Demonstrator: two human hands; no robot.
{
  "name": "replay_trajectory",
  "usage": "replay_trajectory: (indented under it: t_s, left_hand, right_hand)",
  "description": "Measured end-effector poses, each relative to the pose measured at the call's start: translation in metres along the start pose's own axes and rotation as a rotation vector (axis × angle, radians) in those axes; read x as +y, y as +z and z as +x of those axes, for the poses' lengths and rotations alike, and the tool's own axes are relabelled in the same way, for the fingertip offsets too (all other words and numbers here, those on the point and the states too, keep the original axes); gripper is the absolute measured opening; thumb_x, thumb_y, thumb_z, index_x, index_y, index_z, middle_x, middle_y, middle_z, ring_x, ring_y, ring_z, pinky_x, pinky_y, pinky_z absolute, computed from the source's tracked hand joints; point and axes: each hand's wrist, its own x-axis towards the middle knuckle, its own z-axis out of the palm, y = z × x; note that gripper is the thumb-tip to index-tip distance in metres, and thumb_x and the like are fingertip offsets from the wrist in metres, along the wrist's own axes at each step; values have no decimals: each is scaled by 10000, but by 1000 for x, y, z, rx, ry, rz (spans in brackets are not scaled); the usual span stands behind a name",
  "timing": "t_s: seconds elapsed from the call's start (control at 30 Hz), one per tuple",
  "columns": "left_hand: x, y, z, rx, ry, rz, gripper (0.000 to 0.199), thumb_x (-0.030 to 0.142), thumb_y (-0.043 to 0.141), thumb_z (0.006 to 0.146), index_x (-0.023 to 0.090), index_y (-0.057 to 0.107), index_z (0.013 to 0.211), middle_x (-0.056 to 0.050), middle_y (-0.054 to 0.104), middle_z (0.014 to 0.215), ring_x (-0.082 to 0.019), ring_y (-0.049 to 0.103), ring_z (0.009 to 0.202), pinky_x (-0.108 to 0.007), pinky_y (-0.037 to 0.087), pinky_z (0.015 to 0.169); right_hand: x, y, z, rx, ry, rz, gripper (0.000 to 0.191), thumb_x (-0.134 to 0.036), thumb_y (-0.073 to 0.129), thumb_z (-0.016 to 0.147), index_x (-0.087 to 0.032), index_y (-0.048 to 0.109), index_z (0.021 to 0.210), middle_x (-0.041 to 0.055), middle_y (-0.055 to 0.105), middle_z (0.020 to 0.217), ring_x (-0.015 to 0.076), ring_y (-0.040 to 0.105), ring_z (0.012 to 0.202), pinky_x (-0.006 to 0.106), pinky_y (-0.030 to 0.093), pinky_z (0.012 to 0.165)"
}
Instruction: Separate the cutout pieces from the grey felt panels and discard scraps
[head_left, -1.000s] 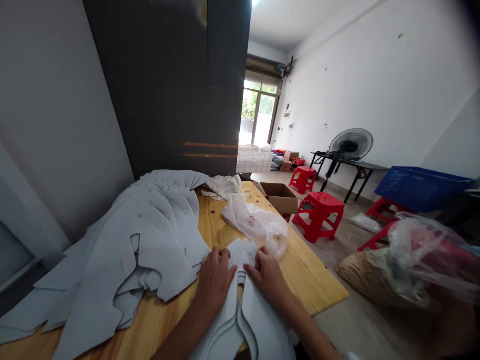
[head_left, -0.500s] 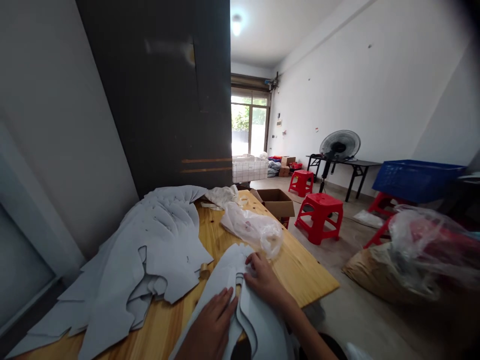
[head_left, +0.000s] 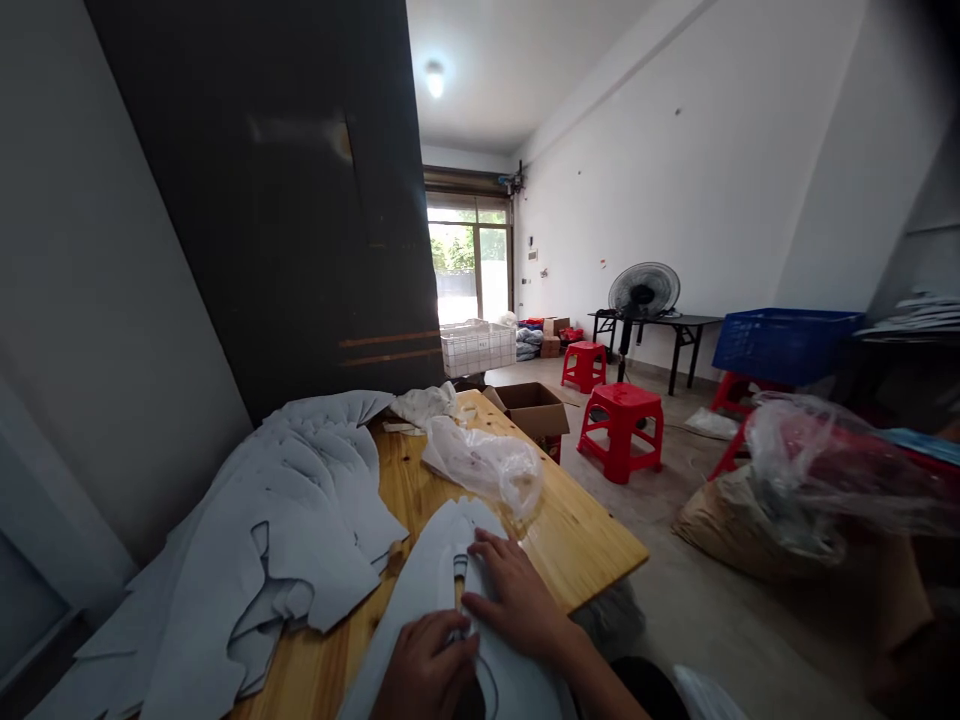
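A stack of curved white cut-out sheets (head_left: 427, 560) lies on the wooden table (head_left: 585, 530) in front of me, with a narrow slot down its middle. My left hand (head_left: 431, 655) is at the slot's left edge, its fingers curled and pressed together; whatever they grip is too small to make out. On the right part of the same stack, my right hand (head_left: 510, 590) rests with its fingers spread. A larger fanned pile of similar white sheets (head_left: 300, 510) covers the table's left side.
Beyond the stack lie a clear plastic bag (head_left: 487, 460) and a whitish cloth (head_left: 424, 403). An open cardboard box (head_left: 544, 415) stands past the table's right edge. Red stools (head_left: 622, 430), a fan (head_left: 645, 290), a blue crate (head_left: 787, 345) and a plastic-covered sack (head_left: 750, 530) are on the right.
The view has turned slightly right. My left hand's fingers have curled in at the slot from lying flat. My right hand's fingers have straightened and spread on the sheets.
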Motion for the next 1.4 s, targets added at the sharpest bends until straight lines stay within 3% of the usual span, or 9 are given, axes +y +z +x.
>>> replay_trajectory:
  t_s: [0.13, 0.27, 0.4, 0.53, 0.7, 0.9, 1.17, 1.3, 1.4]
  left_hand:
    - [6, -5, 3, -37, -174, -139, 219, 189, 599, 947, 254, 772, 829, -71, 822, 1085, -245, 775, 1009, -343, 648, 906]
    - [12, -10, 4, -103, -353, -263, 138, 192, 625, 868, 247, 732, 799, -80, 809, 1097, -277, 751, 1067, -389, 617, 964]
    - [18, -15, 12, -113, -567, -420, 206, 373, 572, 920, 232, 697, 1005, -84, 794, 1043, -267, 748, 1029, -361, 598, 962]
    - [22, -14, 30, -131, -718, -522, 551, 558, 453, 950, 168, 646, 1288, -142, 743, 1308, -269, 686, 1238, -348, 531, 1081]
    - [34, -5, 58, -251, -806, -266, 809, 514, 559, 852, 1, 540, 1477, -241, 617, 1490, -342, 566, 1389, -419, 416, 1194]
    - [40, 18, 64, -309, -744, 86, 793, 364, 683, 758, 79, 578, 1491, -244, 643, 1427, -422, 574, 1347, -519, 455, 1103]
    - [5, 59, 40, 65, -472, -135, 470, 378, 518, 951, 116, 724, 1282, -194, 767, 1177, -317, 734, 1127, -402, 587, 984]
    - [-10, 38, 47, 194, -416, -199, 351, 449, 522, 980, 219, 772, 1069, -112, 788, 1002, -293, 766, 974, -409, 623, 909]
    - [-12, 2, 64, 274, -528, -59, 631, 541, 741, 787, 168, 688, 1292, -184, 720, 1326, -397, 654, 1277, -542, 524, 1108]
  right_hand:
    - [12, 12, 0, 192, 73, 80, 572, -281, 729, 836, -179, 596, 1383, 165, 462, 1633, 326, 400, 1537, 466, 329, 1263]
    - [21, 15, 3, 393, 113, 185, 486, -235, 633, 858, -161, 602, 1337, 167, 662, 1377, 321, 580, 1359, 471, 421, 1186]
    - [14, 6, 1, 470, 144, 362, 301, -293, 633, 872, -192, 672, 1153, 140, 743, 1182, 335, 691, 1158, 467, 522, 1028]
    - [-1, 2, -4, 487, 100, 716, 335, -410, 710, 875, -229, 651, 1152, 123, 771, 1179, 323, 709, 1174, 447, 537, 1026]
    - [-7, 5, -6, 489, 128, 990, 430, -538, 796, 819, -227, 677, 1092, 138, 784, 1196, 330, 704, 1202, 454, 531, 1056]
    - [12, 11, -6, 490, 183, 1117, 424, -506, 854, 716, -211, 699, 977, 137, 798, 1097, 359, 724, 1133, 477, 536, 1038]
    - [10, 1, 1, 553, 319, 829, 457, -351, 839, 620, -190, 712, 1029, 151, 790, 1099, 396, 721, 1105, 477, 547, 988]
    - [-2, -18, 3, 449, 289, 860, 426, -358, 806, 628, -167, 761, 1006, 139, 813, 1023, 403, 734, 1029, 489, 561, 941]
    - [-8, -28, 0, 376, 265, 977, 484, -361, 822, 628, -176, 779, 1073, 123, 819, 1065, 402, 733, 1059, 491, 571, 927]
